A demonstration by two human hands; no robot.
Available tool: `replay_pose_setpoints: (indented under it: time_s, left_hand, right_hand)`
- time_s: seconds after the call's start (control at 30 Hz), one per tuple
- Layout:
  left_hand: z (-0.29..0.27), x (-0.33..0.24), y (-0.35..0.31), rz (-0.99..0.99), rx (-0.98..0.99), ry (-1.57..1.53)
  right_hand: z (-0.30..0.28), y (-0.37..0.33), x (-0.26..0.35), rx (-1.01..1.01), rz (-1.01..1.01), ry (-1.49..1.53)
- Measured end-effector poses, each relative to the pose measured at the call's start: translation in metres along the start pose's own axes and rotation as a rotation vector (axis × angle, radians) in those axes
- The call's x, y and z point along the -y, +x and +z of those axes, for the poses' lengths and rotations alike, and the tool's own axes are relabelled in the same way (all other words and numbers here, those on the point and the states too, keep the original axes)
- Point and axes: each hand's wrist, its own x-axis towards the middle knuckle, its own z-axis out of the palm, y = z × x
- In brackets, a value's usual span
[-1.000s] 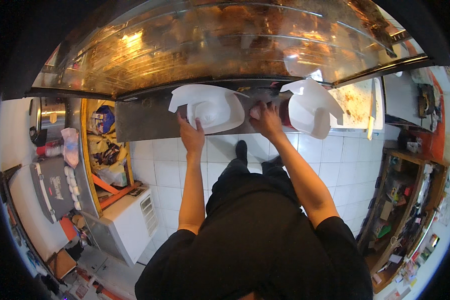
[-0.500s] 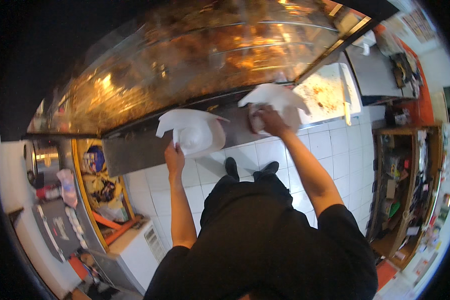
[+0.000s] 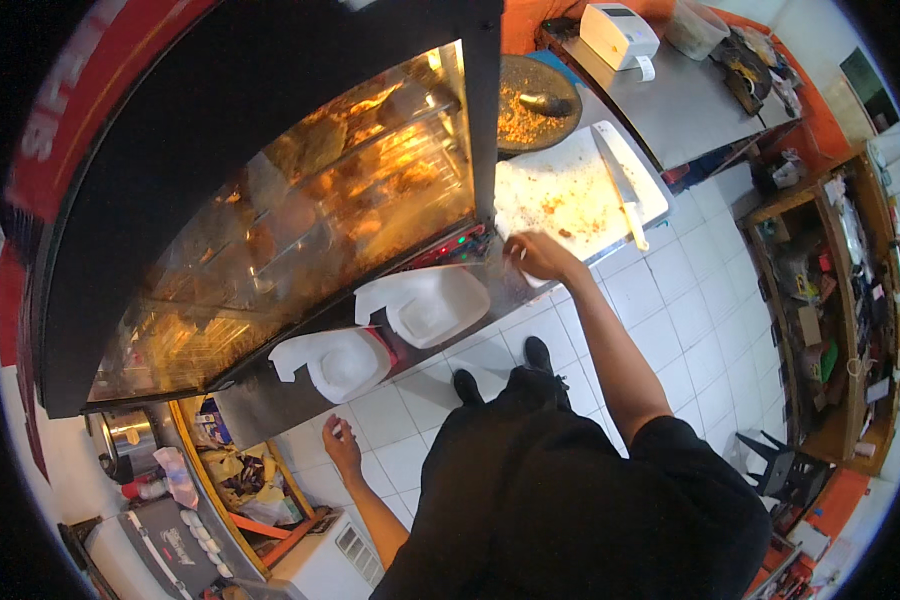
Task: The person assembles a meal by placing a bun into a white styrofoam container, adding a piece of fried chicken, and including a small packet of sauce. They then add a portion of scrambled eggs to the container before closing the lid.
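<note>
Two white takeaway containers with raised flaps stand side by side on the metal ledge below the glass display case. The right container is the larger in view; the left container sits close beside it. My left hand hangs over the floor just in front of the left container, fingers loosely curled, with nothing visible in it. My right hand is at the near left corner of the white cutting board, its fingers bent downward and apart. A knife with a pale handle lies across that board, which is stained with food scraps.
The lit display case holds browned food. Behind the board stands a dark round bowl of chopped orange-brown food with a utensil. A white printer is on the far metal table. Wooden shelves stand right; a bin-like box lies left.
Both hands have let go of the white containers, which now stand on the ledge. My right hand has reached the cutting board. The view has turned right, showing more of the board and bowl.
</note>
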Motion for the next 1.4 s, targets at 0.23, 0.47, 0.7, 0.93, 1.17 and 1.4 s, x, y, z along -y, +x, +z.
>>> replay_pose_setpoints:
  time_s: [0.23,0.47,0.7,0.93,1.17,1.4]
  left_hand:
    - [0.088,-0.165,-0.076,0.173,0.216,0.068]
    - [0.215,-0.392,-0.133,0.765,0.322,0.100]
    - [0.305,-0.480,-0.132,1.037,0.270,0.084]
    - [0.315,-0.497,-0.181,1.030,0.140,-0.013]
    - [0.297,-0.486,-0.212,1.270,-0.127,0.100]
    - [0.294,-0.458,-0.219,1.190,-0.112,0.075]
  right_hand:
    - [0.015,0.130,-0.116,-0.817,0.244,-0.079]
    - [-0.073,-0.005,-0.035,-0.617,-0.438,-0.071]
    - [-0.127,-0.130,0.024,-0.490,-0.555,0.001]
    - [-0.114,-0.174,0.025,-0.735,-0.541,-0.022]
    - [-0.074,-0.131,-0.004,-0.234,-0.170,1.719]
    - [-0.074,-0.131,0.045,0.422,-0.411,1.948]
